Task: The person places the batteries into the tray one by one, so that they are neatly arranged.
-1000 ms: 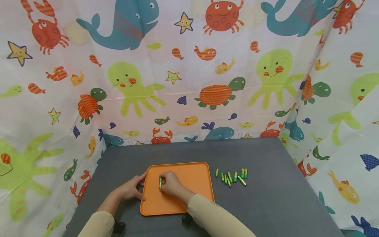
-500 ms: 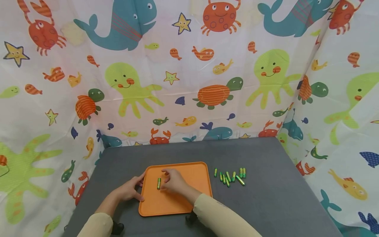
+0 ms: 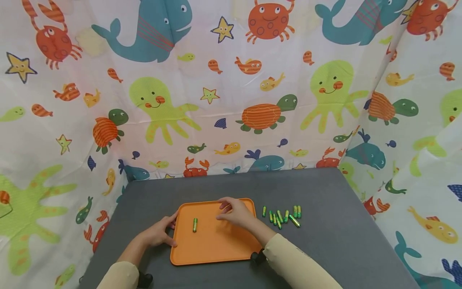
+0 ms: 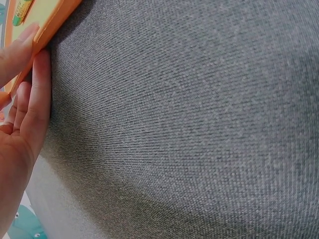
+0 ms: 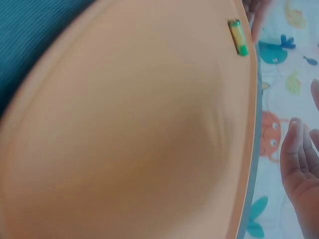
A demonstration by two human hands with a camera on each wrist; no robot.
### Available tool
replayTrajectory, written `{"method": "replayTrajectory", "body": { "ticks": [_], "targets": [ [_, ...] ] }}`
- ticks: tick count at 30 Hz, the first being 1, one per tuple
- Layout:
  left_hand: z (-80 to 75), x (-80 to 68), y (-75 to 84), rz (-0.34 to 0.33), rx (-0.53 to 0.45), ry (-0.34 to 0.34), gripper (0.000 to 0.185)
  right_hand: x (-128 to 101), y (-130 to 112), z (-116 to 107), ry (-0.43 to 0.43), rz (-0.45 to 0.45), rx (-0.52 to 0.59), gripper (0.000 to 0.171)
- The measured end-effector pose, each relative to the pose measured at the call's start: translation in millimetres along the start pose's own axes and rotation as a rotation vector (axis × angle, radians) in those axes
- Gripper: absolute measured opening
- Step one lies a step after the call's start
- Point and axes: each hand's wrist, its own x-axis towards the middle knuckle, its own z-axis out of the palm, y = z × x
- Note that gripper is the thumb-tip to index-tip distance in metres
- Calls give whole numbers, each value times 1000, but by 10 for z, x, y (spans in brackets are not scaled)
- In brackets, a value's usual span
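An orange tray [image 3: 211, 251] lies on the grey table, with one green-and-yellow battery [image 3: 195, 225] in its left part. My left hand [image 3: 159, 233] grips the tray's left edge. The left wrist view has the thumb on the rim [image 4: 60, 20] and the other fingers along its outer side. Over the right half of the tray hovers my right hand [image 3: 236, 212], fingers loosely bent, with nothing in them. In the right wrist view this hand [image 5: 301, 169] is apart from the battery [image 5: 239, 37].
Several similar batteries [image 3: 286, 216] lie in a loose group on the table, just right of the tray. A curtain [image 3: 223, 112] printed with sea animals hangs behind the table and along both sides.
My right hand has let go of the battery, leaving it in the tray, and has moved right. The left hand stays on the tray's edge.
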Motion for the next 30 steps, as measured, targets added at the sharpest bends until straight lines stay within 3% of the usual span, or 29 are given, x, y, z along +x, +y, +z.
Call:
{"method": "replayTrajectory", "body": {
  "ticks": [7, 17, 30],
  "targets": [
    [10, -6, -57, -5, -9, 1, 124, -141, 79, -202, 49, -23, 29, 51],
    [14, 6, -102, 23, -7, -7, 124, -349, 183, -471, 136, -23, -23, 54],
    [-14, 18, -86, 43, -9, -15, 123, -623, 383, -948, 172, -24, -43, 57]
  ]
}}
